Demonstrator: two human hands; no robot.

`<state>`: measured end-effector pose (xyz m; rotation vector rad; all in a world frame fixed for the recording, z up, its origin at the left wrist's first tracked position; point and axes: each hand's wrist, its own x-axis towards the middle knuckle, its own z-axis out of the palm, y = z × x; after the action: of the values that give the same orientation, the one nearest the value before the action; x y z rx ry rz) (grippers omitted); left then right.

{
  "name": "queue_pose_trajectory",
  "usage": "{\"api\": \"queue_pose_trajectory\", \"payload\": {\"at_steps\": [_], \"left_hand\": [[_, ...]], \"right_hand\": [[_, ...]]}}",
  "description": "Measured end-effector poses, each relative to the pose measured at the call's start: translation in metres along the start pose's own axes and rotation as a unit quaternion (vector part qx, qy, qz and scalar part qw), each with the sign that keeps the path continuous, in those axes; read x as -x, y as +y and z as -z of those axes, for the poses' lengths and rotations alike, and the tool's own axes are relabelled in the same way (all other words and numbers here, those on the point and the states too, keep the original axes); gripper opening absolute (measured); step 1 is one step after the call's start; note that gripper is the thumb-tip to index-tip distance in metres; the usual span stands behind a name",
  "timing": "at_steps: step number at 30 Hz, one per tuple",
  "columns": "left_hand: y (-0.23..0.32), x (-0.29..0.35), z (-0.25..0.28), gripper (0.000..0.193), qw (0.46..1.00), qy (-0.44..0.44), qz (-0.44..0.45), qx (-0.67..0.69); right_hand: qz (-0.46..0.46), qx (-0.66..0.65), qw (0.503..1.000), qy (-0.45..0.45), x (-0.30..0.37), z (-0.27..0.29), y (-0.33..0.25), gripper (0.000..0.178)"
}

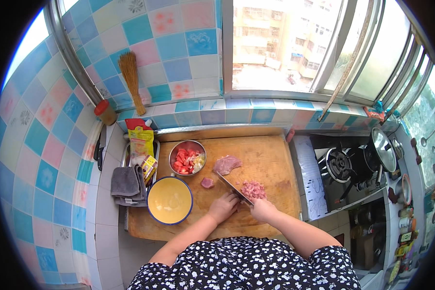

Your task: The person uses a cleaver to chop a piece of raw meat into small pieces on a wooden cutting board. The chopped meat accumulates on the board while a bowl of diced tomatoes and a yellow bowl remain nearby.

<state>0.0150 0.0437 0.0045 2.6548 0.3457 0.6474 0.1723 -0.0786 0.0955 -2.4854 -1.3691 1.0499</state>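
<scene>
Viewing through the head camera, we see the right hand (264,211), its fingers gripping a knife (235,187). The left hand (223,207) lies beside the knife, fingers bent; we cannot tell whether they hold anything. On the wooden board (273,151), diced meat (254,189) lies right of the knife, a meat slice (227,164) at its tip, a small meat chunk (207,182) to its left.

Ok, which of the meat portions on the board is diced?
The heap of small pink meat cubes right of the knife, by the right hand; the broad meat slab farther back and the small meat chunk at left are undiced.
</scene>
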Motion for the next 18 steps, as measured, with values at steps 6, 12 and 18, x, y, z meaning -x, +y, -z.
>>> {"api": "queue_pose_trajectory", "payload": {"at_steps": [6, 12, 18], "left_hand": [[0.004, -0.004, 0.000, 0.022, 0.999, 0.018, -0.023, 0.013], [-0.003, -0.003, 0.002, 0.021, 0.999, 0.035, -0.034, 0.007], [0.003, 0.002, 0.004, 0.017, 0.998, 0.036, -0.040, -0.011]], "right_hand": [[-0.034, -0.003, 0.999, 0.004, 0.026, -0.006, 0.023, 0.042], [0.003, -0.016, 0.999, 0.041, -0.018, -0.009, -0.024, 0.031], [-0.045, -0.001, 0.999, 0.006, 0.042, -0.014, 0.028, 0.035]]}}
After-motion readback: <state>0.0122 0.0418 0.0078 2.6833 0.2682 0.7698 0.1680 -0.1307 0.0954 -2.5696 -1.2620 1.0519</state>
